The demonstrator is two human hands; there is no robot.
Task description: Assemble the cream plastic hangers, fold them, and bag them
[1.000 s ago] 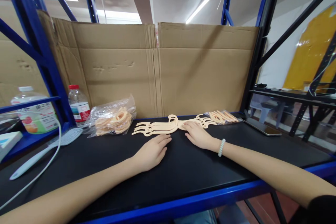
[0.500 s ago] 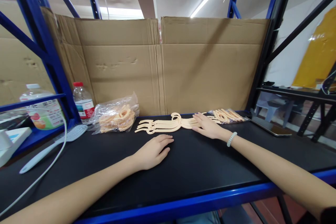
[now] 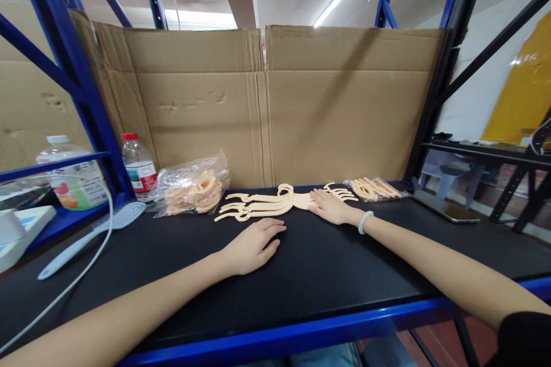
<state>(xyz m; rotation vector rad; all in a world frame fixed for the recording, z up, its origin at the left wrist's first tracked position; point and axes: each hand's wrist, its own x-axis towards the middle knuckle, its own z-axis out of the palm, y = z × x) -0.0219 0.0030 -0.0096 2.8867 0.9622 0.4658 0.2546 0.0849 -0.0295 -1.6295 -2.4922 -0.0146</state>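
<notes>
A stack of cream plastic hangers [image 3: 267, 205] lies flat on the black shelf top [image 3: 327, 275], near the cardboard wall. My right hand [image 3: 329, 207], with a pale bead bracelet at the wrist, rests palm down on the right half of the stack, fingers stretched out. My left hand [image 3: 253, 245] lies flat on the shelf top just in front of the stack, fingers loosely together, holding nothing and not touching the hangers.
A clear bag of cream rings [image 3: 192, 189] sits left of the hangers, another small bag of parts [image 3: 373, 188] to the right. A phone [image 3: 445, 210] lies far right. Water bottle [image 3: 138, 170], white brush [image 3: 92, 231], cable and a jar [image 3: 71, 180] stand at left. Cardboard [image 3: 267, 103] closes the back.
My right hand slid a little right along the hangers, then back left onto the stack. My left hand stayed in place. The view shifted slightly.
</notes>
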